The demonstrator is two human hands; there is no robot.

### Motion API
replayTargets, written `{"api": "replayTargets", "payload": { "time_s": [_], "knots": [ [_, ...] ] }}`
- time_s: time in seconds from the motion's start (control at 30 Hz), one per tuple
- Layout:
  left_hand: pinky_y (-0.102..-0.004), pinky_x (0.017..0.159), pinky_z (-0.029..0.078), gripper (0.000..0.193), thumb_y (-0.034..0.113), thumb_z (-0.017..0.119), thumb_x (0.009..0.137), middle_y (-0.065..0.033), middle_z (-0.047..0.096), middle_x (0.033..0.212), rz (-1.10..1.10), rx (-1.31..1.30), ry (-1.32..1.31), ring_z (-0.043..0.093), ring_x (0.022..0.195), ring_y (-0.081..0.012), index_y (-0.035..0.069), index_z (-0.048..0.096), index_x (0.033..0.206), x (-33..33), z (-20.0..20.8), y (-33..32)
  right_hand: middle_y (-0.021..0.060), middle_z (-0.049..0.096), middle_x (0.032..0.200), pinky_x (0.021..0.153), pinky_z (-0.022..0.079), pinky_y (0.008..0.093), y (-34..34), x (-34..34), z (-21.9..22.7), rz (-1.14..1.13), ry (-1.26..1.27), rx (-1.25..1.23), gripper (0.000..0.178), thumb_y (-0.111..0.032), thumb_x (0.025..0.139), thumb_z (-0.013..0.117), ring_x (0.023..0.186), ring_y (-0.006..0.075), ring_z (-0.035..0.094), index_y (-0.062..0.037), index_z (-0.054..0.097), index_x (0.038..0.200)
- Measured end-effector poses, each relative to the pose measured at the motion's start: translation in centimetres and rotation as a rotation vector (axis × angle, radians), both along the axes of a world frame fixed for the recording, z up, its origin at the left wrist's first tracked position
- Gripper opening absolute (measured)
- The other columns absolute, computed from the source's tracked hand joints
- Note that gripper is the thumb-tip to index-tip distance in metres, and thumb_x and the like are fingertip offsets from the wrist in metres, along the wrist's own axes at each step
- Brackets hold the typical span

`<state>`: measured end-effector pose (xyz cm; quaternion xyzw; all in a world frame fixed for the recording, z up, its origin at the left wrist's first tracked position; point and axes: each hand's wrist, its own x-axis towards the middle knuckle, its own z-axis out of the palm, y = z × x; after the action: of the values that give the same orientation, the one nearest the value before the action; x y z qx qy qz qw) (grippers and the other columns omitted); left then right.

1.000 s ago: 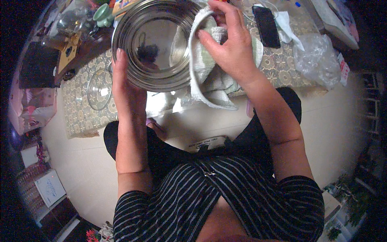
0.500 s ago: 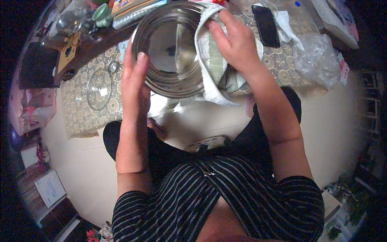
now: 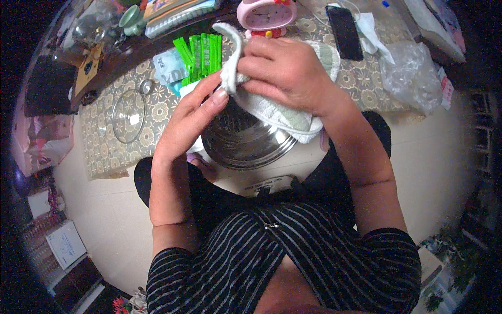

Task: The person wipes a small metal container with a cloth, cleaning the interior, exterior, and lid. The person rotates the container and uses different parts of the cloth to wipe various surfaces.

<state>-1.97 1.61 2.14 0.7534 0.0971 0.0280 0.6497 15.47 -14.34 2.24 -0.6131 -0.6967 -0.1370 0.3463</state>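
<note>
Head: metal bowl [image 3: 246, 146] partly under cloth [image 3: 277, 112]

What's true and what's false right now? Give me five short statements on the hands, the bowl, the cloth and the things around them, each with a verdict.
1. The right hand grips a white-and-green cloth. True.
2. A phone lies to the left of the left hand. False: the black phone lies to the right of both hands.
3. The left hand is at the edge of a shiny metal bowl. True.
4. The clock beyond the hands is blue. False: it is a pink clock.
5. Green packets show beyond the left hand. True.
</note>
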Motion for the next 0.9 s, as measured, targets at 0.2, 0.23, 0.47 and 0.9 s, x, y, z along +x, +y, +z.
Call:
{"api": "replayTargets", "payload": {
  "time_s": [0.2, 0.23, 0.47, 0.9],
  "knots": [
    [-0.0347, 0.110, 0.031, 0.078, 0.060, 0.045, 0.094, -0.0158, 0.042, 0.146, 0.025, 0.049, -0.177, 0.041, 0.134, -0.0244, 0.004, 0.036, 0.148, 0.6, -1.1, 0.7, 0.0063, 0.061, 0.099, 0.071, 0.053, 0.0395, -0.2, 0.4, -0.3, -0.118, 0.028, 0.077, 0.028, -0.020, 0.078, 0.072, 0.085, 0.0289, 0.065, -0.0131, 0.063, 0.104],
    [-0.0361, 0.111, 0.031, 0.083, 0.065, 0.043, 0.093, -0.0159, 0.041, 0.147, 0.059, 0.013, -0.207, 0.040, 0.135, -0.0246, 0.004, 0.035, 0.148, 0.7, -1.2, 0.8, 0.0059, 0.061, 0.099, 0.070, 0.054, 0.0395, -0.1, 0.7, -0.4, -0.151, 0.035, 0.138, 0.028, -0.021, 0.079, 0.071, 0.083, 0.0287, 0.066, -0.0146, 0.063, 0.105],
    [-0.0427, 0.114, 0.030, 0.104, 0.082, 0.040, 0.082, -0.0152, 0.036, 0.149, 0.325, -0.265, -0.359, 0.035, 0.139, -0.0280, 0.008, 0.022, 0.153, 1.6, -1.3, -0.3, 0.0146, 0.066, 0.102, 0.081, 0.050, 0.0348, 0.3, 1.4, -0.7, -0.391, 0.639, 0.331, 0.031, -0.007, 0.084, 0.064, 0.094, 0.0250, 0.064, -0.0020, 0.059, 0.114],
    [-0.0344, 0.095, 0.043, 0.082, 0.007, 0.073, 0.065, -0.0081, 0.049, 0.114, 0.463, -0.168, -0.221, 0.052, 0.106, -0.0205, 0.006, 0.032, 0.136, 1.4, -1.6, -1.0, 0.0093, 0.066, 0.094, 0.081, 0.047, 0.0283, 0.9, 1.6, -2.8, -0.432, 0.830, 0.292, 0.018, -0.005, 0.089, 0.061, 0.089, 0.0139, 0.060, 0.0006, 0.063, 0.106]
  ]
}}
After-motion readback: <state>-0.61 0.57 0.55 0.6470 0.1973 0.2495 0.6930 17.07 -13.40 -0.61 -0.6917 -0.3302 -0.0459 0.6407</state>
